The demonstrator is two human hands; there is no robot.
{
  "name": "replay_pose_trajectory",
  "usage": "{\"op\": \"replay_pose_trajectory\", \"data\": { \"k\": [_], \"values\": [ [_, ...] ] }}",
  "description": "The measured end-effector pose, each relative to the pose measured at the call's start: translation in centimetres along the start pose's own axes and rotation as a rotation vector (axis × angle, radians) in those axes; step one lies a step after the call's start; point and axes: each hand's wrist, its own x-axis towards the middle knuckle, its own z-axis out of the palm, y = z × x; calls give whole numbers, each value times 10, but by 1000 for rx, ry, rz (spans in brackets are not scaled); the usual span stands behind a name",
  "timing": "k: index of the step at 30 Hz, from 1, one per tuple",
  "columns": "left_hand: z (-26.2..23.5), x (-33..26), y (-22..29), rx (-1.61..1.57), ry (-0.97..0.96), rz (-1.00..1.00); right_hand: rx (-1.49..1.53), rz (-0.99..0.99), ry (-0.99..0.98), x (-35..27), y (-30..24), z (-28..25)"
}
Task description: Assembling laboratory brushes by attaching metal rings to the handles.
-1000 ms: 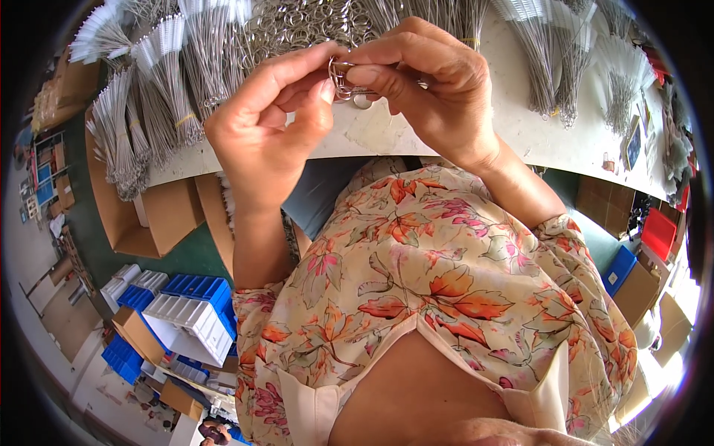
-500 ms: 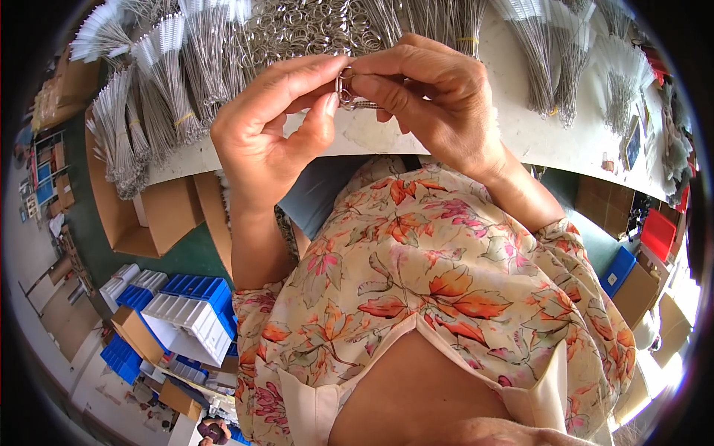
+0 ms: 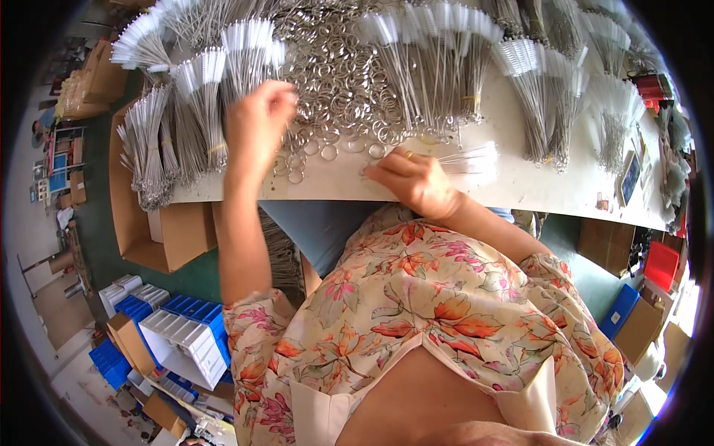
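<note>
Blurred by motion, my left hand [image 3: 260, 123] is raised over the bundles of white-bristled wire brushes [image 3: 249, 56], just left of a heap of metal split rings [image 3: 327, 74]. Its fingers are curled, but whether anything is in them does not show. Close to the table's front edge, my right hand [image 3: 418, 184] has its fingers pressed together. What they pinch is too small to make out. Just beyond this hand, to its right, are a few thin wire brushes [image 3: 472, 158]; their near ends disappear behind the fingers. Several loose rings [image 3: 329, 152] lie on the white tabletop [image 3: 520, 189] between my hands.
More brush bundles [image 3: 532, 97] stand across the back and right of the table. A phone-like dark object [image 3: 629, 177] lies at the right end. Below left are an open cardboard box [image 3: 167, 241] and blue and white plastic bins [image 3: 182, 338].
My hands, together before at a metal ring held up close, have come apart. The left has moved left over the brushes; the right has lowered toward the tabletop. The view takes in more table.
</note>
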Motion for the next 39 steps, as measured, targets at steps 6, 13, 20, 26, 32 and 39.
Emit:
{"op": "replay_pose_trajectory", "data": {
  "k": [6, 13, 20, 26, 32, 39],
  "values": [
    [-4, 46, -17, 813, -10, -67, 108, -132, 97, 21, -3, 6],
    [-15, 36, -22, 535, 77, -132, -171, 416, 230, 67, 91, -52],
    [-44, 17, -18, -799, 399, 93, -275, 732, 8, 75, 140, -64],
    [-160, 17, -137, 130, 514, -416, -365, 792, 1, 81, 132, -69],
    [-159, 18, -203, 301, 95, -241, -179, 938, -132, 84, 145, -75],
    [-175, 15, -225, 69, 142, -482, 846, 842, 749, 40, 100, -159]
  ]
}}
